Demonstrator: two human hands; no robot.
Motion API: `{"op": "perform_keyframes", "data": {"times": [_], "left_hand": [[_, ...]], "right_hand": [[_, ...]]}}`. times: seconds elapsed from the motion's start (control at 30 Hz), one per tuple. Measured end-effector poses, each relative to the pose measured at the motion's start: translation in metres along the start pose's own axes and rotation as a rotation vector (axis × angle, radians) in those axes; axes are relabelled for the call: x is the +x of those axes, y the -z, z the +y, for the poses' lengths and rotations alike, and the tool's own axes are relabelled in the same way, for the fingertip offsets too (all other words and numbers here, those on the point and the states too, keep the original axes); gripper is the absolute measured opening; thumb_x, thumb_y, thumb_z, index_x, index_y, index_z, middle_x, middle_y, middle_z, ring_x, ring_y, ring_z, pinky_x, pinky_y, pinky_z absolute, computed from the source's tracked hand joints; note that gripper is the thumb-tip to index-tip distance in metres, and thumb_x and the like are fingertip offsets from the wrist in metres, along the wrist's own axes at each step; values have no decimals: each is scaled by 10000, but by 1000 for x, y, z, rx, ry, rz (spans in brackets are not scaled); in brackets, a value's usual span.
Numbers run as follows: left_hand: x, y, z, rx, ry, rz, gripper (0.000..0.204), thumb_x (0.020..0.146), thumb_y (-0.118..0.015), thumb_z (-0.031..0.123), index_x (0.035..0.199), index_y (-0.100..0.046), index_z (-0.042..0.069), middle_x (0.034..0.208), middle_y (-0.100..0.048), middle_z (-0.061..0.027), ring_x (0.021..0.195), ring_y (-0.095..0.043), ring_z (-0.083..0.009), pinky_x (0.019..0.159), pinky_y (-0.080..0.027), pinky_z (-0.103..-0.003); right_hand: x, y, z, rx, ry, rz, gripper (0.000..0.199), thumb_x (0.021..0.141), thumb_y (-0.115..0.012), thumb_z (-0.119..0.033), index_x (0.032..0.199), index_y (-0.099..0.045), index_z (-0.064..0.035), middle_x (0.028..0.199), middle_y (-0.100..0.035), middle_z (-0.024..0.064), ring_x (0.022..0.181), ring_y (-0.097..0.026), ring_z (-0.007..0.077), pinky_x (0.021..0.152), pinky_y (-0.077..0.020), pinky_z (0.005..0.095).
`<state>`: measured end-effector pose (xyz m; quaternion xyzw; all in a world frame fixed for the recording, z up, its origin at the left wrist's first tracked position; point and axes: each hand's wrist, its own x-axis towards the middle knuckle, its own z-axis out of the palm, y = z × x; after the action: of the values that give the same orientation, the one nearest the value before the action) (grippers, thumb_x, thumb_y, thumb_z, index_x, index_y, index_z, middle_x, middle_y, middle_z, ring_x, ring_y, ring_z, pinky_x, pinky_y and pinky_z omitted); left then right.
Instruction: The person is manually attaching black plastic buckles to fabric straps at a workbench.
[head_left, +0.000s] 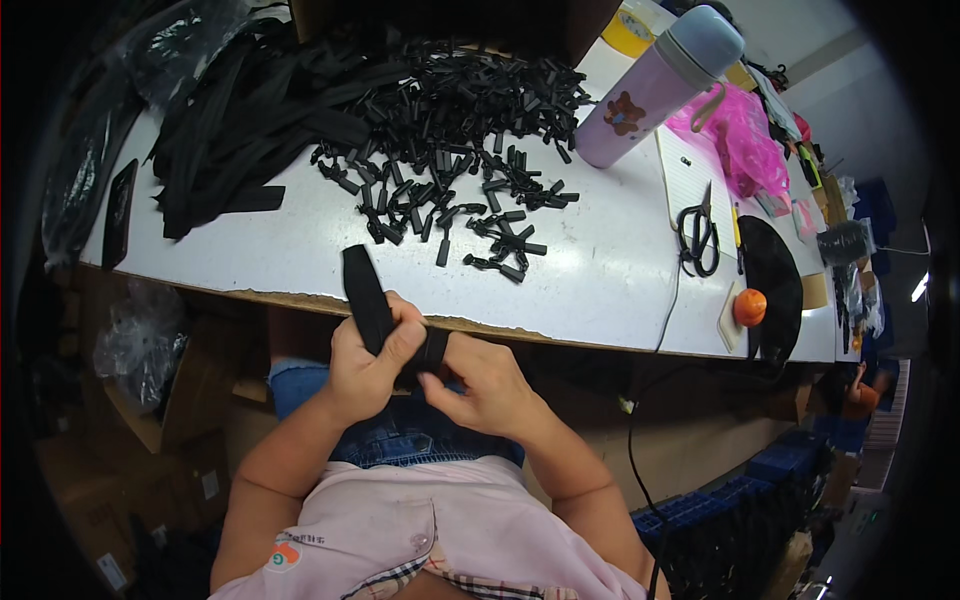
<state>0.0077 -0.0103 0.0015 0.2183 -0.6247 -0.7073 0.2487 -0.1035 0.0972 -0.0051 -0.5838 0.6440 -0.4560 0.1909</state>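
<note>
A flat black zipper tape (366, 298) is held in front of me, just off the table's near edge. My left hand (362, 368) is closed round it, with one end standing up above the fingers. Beside it my right hand (487, 385) pinches the tape's lower part between thumb and fingers; what lies inside that pinch is partly hidden. Beyond my hands, a heap of small black zipper sliders with pull tabs (450, 110) covers the middle of the table. More black zipper tapes (225, 130) lie piled at the left.
On the white table (600, 270) a lilac bottle (640, 105) stands at the back right. Black scissors (698, 235), a notebook (690, 165), a pink plastic bag (740, 140) and an orange round object (750, 307) lie rightward. A dark phone-like slab (120, 215) lies left. A cable (635, 450) hangs over the edge.
</note>
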Motion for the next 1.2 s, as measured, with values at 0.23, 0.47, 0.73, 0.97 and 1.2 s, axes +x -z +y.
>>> {"op": "perform_keyframes", "data": {"times": [0.23, 0.47, 0.73, 0.97, 1.2], "left_hand": [[1, 0, -3, 153, 46, -179, 156, 811, -495, 120, 863, -535, -21, 704, -556, -68, 647, -513, -110, 578, -416, -241], [-2, -5, -1, -183, -7, -123, 175, 730, -558, -7, 889, -484, -9, 876, -460, -64, 579, -481, -69, 487, -427, -182], [-4, -9, -2, -91, -129, 10, 68, 781, -537, 39, 828, -530, -10, 779, -491, -68, 511, -490, -81, 436, -418, -186], [-3, -4, -4, -158, -100, 5, 135, 800, -532, 103, 873, -527, -11, 739, -509, -74, 589, -511, -109, 529, -457, -229], [1, -6, -1, -557, 391, -81, 214, 813, -520, 149, 936, -490, -23, 740, -528, -78, 618, -540, -131, 578, -493, -273]], "right_hand": [[22, 7, -11, -178, 308, 287, 272, 622, -643, -15, 885, -571, -9, 742, -515, 69, 570, -480, 123, 486, -392, 198], [3, 6, -6, 604, -217, 207, 43, 750, -566, -8, 787, -550, 6, 727, -526, 53, 549, -463, 62, 463, -377, 174], [6, -1, -7, 666, -228, 204, 73, 800, -522, -43, 822, -528, 26, 689, -544, 37, 594, -493, 38, 531, -403, 155], [25, 9, -6, 358, -199, 186, 128, 768, -530, -28, 882, -525, 29, 645, -505, 59, 504, -485, 113, 424, -399, 225], [50, 25, 16, -692, -8, 202, 90, 659, -542, 10, 729, -486, 0, 704, -446, 101, 575, -514, 246, 486, -447, 322]]}}
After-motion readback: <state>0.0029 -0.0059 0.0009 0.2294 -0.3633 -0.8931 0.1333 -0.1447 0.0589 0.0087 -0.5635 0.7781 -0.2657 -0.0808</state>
